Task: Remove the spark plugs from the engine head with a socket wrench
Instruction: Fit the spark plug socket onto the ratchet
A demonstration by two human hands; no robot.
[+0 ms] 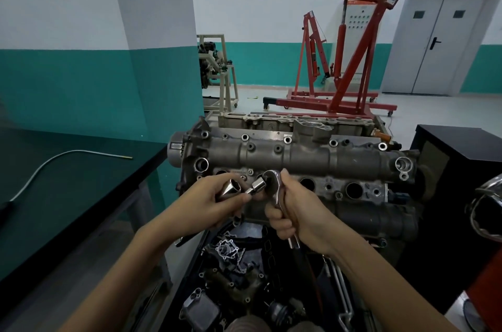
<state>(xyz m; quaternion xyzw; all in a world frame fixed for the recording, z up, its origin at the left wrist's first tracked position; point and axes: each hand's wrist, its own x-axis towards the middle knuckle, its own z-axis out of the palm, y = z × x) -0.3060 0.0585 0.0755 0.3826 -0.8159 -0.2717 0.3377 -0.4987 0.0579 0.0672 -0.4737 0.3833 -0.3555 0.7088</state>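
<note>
Wrench (277, 190) handle mostly hidden inside right hand (296, 212), hoist (350, 40) boom cut off at top edge, tray (244, 285) parts too jumbled to identify, chrome object (489, 212) cropped at right edge

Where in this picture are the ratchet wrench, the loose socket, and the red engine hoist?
Ratchet wrench (274, 182): head view, on its round chrome head above the right hand.
Loose socket (231, 189): head view, on its chrome side, in the left hand.
Red engine hoist (350, 59): head view, on its slanted upright post.

White-and-teal walls (68, 46), grey double door (445, 38), red engine hoist (350, 59), black bench (68, 176).
</note>
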